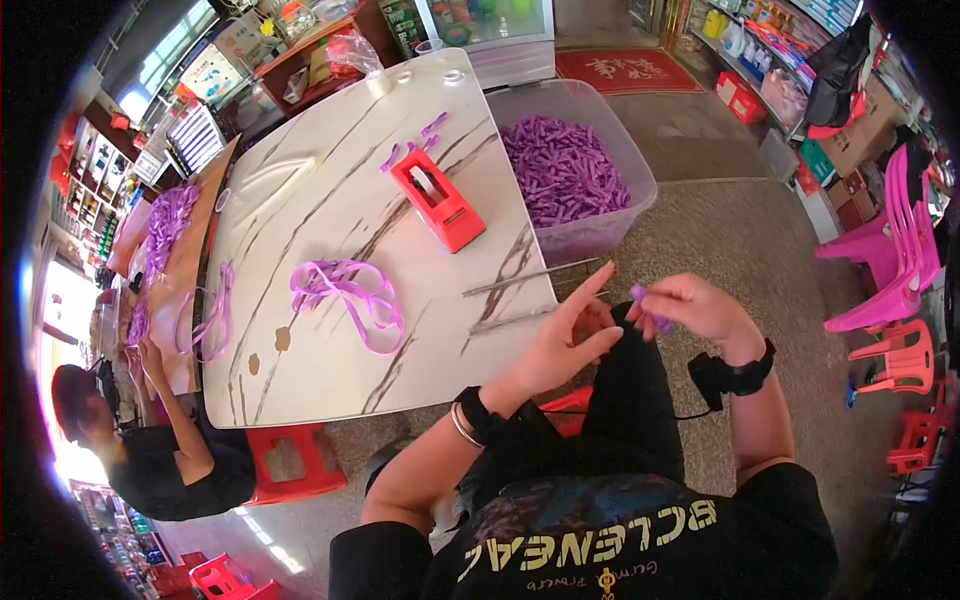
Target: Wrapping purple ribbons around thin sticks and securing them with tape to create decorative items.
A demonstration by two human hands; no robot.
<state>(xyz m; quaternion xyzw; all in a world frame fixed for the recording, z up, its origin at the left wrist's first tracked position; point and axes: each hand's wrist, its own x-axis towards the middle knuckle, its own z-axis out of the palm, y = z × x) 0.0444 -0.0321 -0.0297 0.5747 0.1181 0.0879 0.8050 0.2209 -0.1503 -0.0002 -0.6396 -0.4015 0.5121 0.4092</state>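
Observation:
My right hand is closed, thumb and fingers pinching a small purple ribbon piece above my lap. My left hand is beside it at the table's near right corner, index finger and thumb stretched apart, the other fingers partly curled; I see nothing held in it. Thin metal rods stick out over the table edge next to my left hand. A loose bundle of purple ribbon lies on the marble-patterned table. Farther back stands a red tape dispenser, with several short purple pieces behind it.
A clear plastic bin full of folded purple pieces stands against the table's right side. At the left, another person handles purple ribbon by a wooden table. Pink and orange plastic chairs stand at the right, near stocked shelves.

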